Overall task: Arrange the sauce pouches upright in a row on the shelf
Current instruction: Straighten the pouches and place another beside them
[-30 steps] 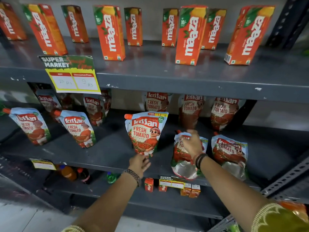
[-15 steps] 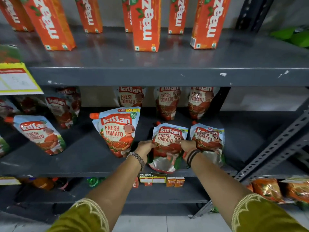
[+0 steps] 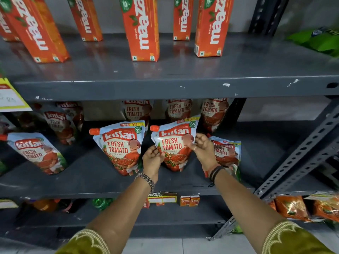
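Hands on pouch | left hand [image 3: 153, 158] and right hand [image 3: 203, 149] cup sides of Kissan ketchup pouch [image 3: 174, 147], centre frame, upright on middle shelf [image 3: 91, 180] | soft, floppy, bottom-heavy, slick film; hold low at side seams

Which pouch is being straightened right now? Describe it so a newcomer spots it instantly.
Find the middle grey shelf, under the orange juice cartons. In its front row, the pouch stands second from the right. It alone sits between the left hand and right hand.
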The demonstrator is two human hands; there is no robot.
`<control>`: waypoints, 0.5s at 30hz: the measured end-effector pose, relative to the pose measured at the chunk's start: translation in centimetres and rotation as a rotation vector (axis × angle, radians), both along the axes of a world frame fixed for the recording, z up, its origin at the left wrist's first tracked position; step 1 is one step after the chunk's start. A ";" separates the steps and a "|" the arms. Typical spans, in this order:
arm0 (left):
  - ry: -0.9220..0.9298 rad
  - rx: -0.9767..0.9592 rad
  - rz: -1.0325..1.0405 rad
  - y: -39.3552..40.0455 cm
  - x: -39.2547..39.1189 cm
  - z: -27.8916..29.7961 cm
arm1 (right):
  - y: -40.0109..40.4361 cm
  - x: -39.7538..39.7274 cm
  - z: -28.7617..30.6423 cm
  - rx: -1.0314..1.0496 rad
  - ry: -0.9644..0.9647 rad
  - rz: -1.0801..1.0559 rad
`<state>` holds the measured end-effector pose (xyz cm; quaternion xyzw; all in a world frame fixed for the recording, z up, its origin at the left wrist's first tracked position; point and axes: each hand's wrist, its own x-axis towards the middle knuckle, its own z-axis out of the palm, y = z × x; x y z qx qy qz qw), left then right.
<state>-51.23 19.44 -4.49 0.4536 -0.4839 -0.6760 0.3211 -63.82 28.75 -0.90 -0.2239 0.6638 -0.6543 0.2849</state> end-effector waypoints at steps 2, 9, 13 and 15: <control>-0.068 -0.006 0.061 0.4 -0.2 0.4 | 0.4 -0.7 0.8 0.039 0.046 0.018; -0.133 0.445 -0.114 5.7 -0.9 0.5 | 4.9 -5.2 0.9 0.283 0.187 -0.287; -0.131 0.432 -0.326 8.2 -4.2 0.5 | 7.1 -11.6 -6.0 0.441 0.047 -0.422; -0.146 0.384 -0.386 8.7 -6.1 0.5 | 7.9 -14.7 -10.3 0.521 -0.004 -0.444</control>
